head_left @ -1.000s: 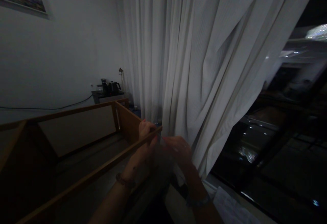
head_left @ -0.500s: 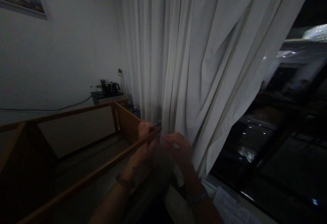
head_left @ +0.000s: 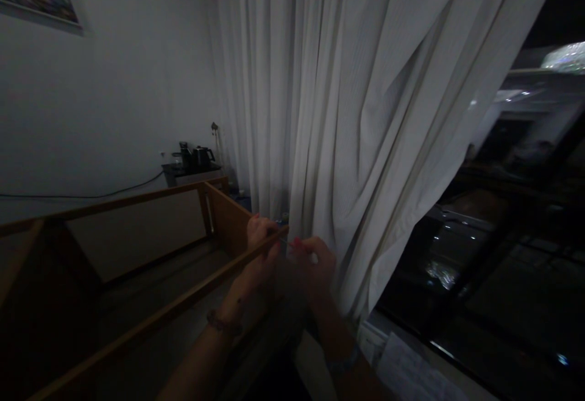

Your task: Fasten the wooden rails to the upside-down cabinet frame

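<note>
A wooden furniture frame point(head_left: 183, 300) stretches from the lower left to the middle of the view. My left hand point(head_left: 261, 248) is closed around its near corner, fingers above the rail and thumb below. Just right of that corner, my right hand point(head_left: 317, 264) is closed in a pinch on a thin metal rod point(head_left: 284, 241). The rod points at the rail's end and seems to touch it. Dim light hides its exact shape and whatever it meets in the wood.
Long pale curtains point(head_left: 320, 114) hang right behind my hands. A small dark table point(head_left: 189, 173) with a black kettle point(head_left: 201, 156) stands in the far corner. Printed paper sheets point(head_left: 411, 367) lie low on the right, beside a dark window point(head_left: 493, 255).
My right hand has turned, and its fingers have curled in closer around the thin rod. My left hand and the frame have stayed in place.
</note>
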{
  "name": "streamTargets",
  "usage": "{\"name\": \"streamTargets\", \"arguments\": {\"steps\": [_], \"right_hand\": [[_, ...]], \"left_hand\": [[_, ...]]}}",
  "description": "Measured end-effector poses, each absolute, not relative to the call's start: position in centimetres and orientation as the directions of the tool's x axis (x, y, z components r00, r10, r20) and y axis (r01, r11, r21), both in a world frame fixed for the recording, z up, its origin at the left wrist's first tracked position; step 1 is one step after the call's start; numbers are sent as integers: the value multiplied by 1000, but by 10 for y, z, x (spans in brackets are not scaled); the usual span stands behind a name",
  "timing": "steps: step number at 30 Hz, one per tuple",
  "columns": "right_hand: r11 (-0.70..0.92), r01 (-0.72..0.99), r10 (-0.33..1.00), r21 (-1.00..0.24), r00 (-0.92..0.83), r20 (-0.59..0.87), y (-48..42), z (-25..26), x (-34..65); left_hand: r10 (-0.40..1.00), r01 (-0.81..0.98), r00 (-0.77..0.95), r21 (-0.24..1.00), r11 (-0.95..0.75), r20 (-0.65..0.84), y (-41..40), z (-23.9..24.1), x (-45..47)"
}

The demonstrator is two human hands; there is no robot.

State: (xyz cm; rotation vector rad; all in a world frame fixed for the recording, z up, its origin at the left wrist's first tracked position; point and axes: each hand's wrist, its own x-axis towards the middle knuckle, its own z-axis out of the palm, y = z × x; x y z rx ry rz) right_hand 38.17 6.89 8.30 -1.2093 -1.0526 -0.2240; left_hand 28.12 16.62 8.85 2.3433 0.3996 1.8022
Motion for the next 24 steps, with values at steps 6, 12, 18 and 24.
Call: {"name": "streamTargets", "arguments": {"steps": [6, 12, 18, 24], "right_hand": [[374, 622, 407, -688, 557, 724, 67, 84, 381], [348, 597, 424, -723, 587, 689, 68, 90, 379], [362, 557, 482, -747, 574, 662, 65, 94, 379], [525, 308, 602, -793, 524, 602, 71, 90, 377]], "left_hand": [[293, 107, 234, 275, -956, 927, 166, 88, 282], [320, 140, 236, 294, -945, 917, 166, 90, 283], [279, 112, 210, 261, -959, 937, 166, 89, 283], [274, 114, 219, 254, -960, 937, 165, 90, 283]]}}
